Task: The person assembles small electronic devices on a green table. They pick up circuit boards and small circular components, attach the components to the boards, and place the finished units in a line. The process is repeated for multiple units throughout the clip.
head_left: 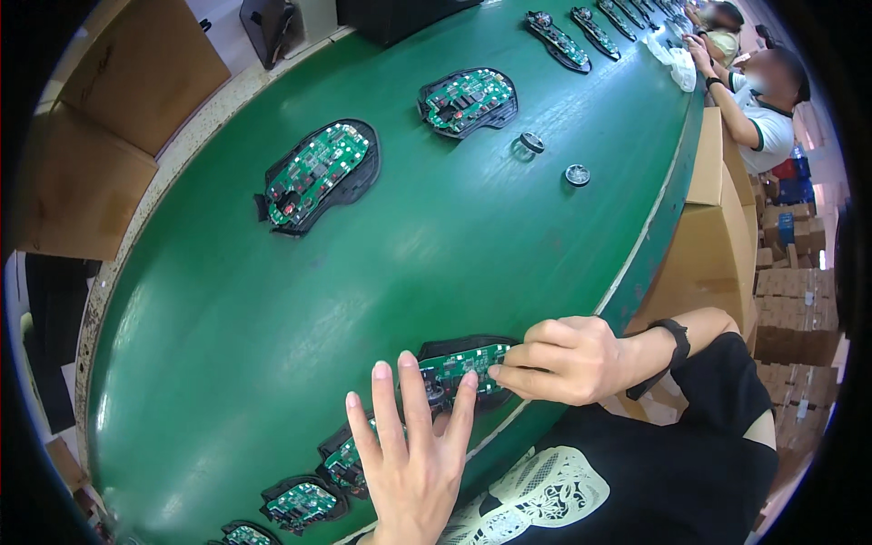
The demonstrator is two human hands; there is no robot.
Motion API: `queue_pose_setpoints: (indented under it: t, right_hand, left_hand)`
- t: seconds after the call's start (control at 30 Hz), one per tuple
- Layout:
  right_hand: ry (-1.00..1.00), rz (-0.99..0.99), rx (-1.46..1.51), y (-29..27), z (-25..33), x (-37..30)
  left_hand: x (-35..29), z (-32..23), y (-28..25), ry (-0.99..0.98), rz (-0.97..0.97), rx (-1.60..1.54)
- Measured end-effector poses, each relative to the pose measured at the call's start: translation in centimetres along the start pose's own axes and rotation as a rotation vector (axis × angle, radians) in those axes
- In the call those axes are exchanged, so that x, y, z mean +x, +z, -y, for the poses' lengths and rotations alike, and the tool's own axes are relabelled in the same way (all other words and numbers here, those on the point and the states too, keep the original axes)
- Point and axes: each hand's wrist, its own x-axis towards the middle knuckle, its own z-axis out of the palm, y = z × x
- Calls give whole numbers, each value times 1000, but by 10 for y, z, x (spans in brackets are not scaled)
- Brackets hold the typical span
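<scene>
In front of me at the belt's near edge lies a green circuit board [454, 365] seated in a black plastic housing [451, 346]. My left hand [413, 454] is spread over its left part, fingers stretched out and apart, with one fingertip on the board. At the board's right end, my right hand [568, 359] is closed, thumb and fingertips pressed together. Whatever they pinch, if anything, is too small or hidden to make out. Another board in its housing [345, 461] lies partly behind my left hand.
More boards in black housings, one [322, 173] at the far left and another [468, 100] farther back, lie on the green belt [363, 282]. Two small round parts [577, 174] sit right of centre. Cardboard boxes [713, 245] stand beside the belt. A co-worker [763, 109] works at the far right.
</scene>
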Motion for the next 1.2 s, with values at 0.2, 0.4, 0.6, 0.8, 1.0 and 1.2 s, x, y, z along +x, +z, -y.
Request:
queue_pose_setpoints:
  t: [0.2,0.4,0.6,0.8,1.0,1.2]
  right_hand:
    - [44,10,-18,0,8,5]
    - [56,48,-16,2,15,11]
    - [-24,142,41,-2,13,17]
    - [-44,147,-64,-11,15,19]
    - [153,234,-48,-33,22,24]
    - [103,152,16,-28,13,18]
  left_hand:
    - [1,6,-5,31,30,-51]
    - [-1,13,-1,66,15,-104]
    - [-5,13,0,70,29,-104]
    - [-3,15,-8,85,7,-123]
    - [-9,28,-38,18,13,-456]
    - [1,33,-79,-99,-71,-356]
